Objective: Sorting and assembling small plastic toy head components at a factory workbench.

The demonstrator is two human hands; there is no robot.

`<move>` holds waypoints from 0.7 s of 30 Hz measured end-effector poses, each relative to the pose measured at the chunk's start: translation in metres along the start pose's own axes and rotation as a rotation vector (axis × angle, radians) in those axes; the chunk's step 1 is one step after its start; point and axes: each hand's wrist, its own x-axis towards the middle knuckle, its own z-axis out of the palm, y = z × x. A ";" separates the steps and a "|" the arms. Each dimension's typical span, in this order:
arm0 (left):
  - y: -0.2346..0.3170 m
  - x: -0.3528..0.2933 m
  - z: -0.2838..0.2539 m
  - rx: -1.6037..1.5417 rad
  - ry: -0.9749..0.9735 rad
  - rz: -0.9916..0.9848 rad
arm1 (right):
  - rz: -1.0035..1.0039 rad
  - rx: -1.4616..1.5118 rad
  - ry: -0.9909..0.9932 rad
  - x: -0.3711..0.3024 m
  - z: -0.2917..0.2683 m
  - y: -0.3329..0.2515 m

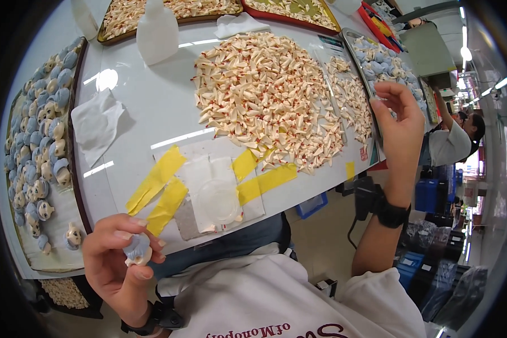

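Between the thumb and fingers of my left hand (124, 253) is a small doll head (138, 250) with light-blue hair, held above the table's near left edge. My right hand (399, 110) is raised by the near side of a metal tray (376, 121) holding more blue-haired doll heads (386, 65). Its thumb and fingertips come together in a pinch; anything between them is too small to make out. A broad heap of small cream pointed pieces with red tips (265, 90) lies between the hands. Below it, a clear round disc (217, 201) rests on a taped-down pad (194, 169).
A long tray (80, 141) of doll heads stands at the left. Nearby are a crumpled white tissue (97, 123) and a white bottle (157, 34). Trays of cream pieces (208, 8) line the far edge. Yellow tape (267, 183) lies beside the pad. Another person (453, 141) is at far right.
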 end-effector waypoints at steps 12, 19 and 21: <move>-0.002 0.001 -0.001 0.051 -0.042 0.010 | -0.004 -0.252 -0.375 0.010 0.006 0.021; -0.003 0.001 -0.002 0.054 -0.038 0.014 | 0.063 -0.204 -0.312 0.010 0.003 0.016; -0.004 0.001 -0.003 0.053 -0.044 0.012 | 0.016 -0.203 -0.245 0.011 -0.001 0.010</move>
